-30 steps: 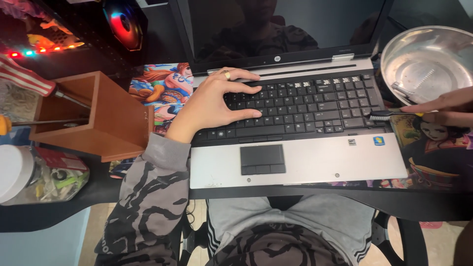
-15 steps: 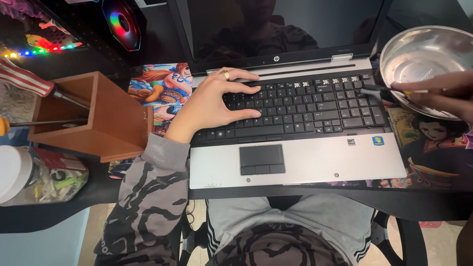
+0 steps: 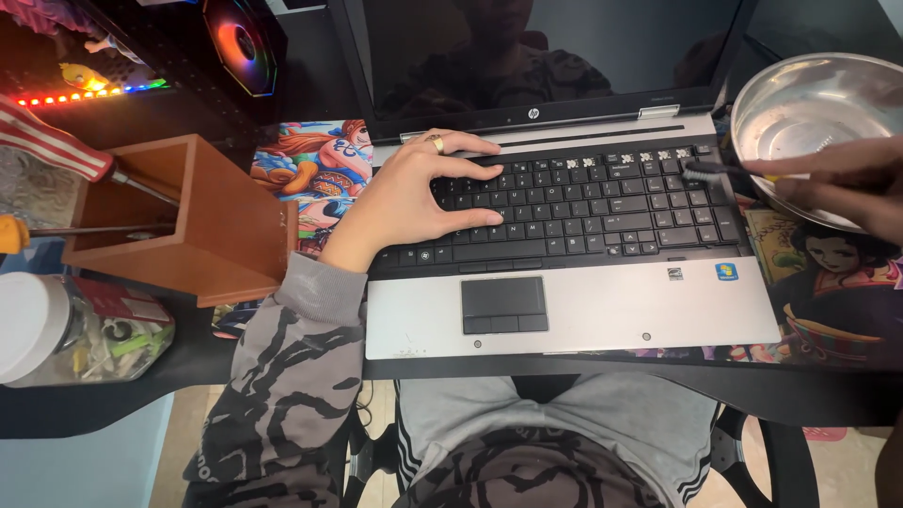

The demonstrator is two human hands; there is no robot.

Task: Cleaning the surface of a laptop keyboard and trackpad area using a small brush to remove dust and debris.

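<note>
An open silver laptop (image 3: 602,306) with a dark screen sits in front of me. My left hand (image 3: 414,193), with a ring on one finger, lies flat on the left half of the black keyboard (image 3: 602,202), fingers spread, holding nothing. My right hand (image 3: 837,179) comes in from the right edge and grips a thin tool with a dark brush-like tip (image 3: 704,171). That tip touches the keyboard's top right corner. Several keys in the top row there are off, showing pale mounts. My right hand partly covers a steel bowl (image 3: 800,99).
A wooden box (image 3: 216,235) stands left of the laptop with screwdrivers (image 3: 47,146) sticking out. A clear jar with a white lid (image 3: 38,325) lies at the near left. A cartoon-printed mat (image 3: 315,165) covers the desk. A lit fan (image 3: 240,42) glows at the back left.
My right hand has moved with the tool from the keyboard's lower right edge up to its top right corner, in front of the bowl. My left hand has stayed put.
</note>
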